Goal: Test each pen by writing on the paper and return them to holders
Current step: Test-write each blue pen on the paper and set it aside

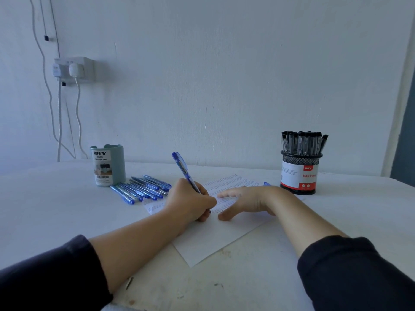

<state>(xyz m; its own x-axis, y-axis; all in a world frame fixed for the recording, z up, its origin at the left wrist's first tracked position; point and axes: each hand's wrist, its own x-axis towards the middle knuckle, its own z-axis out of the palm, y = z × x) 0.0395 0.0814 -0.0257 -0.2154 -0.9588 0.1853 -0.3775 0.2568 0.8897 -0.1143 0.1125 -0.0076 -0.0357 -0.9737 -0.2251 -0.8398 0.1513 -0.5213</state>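
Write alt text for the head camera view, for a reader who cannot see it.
A person's left hand grips a blue pen, tip on a sheet of paper, while the right hand rests flat on it. Loose blue pens lie beside a green desk organizer; a mesh holder of black pens stands to the right.

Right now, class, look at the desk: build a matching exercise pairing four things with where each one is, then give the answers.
Things:
1. blue pen
2. black pens
3. loose blue pens
4. right hand

Places:
A. lying on the table beside the green holder
B. resting flat on the paper
C. held in the left hand
D. standing in the mesh holder

Pairs: 1-C, 2-D, 3-A, 4-B
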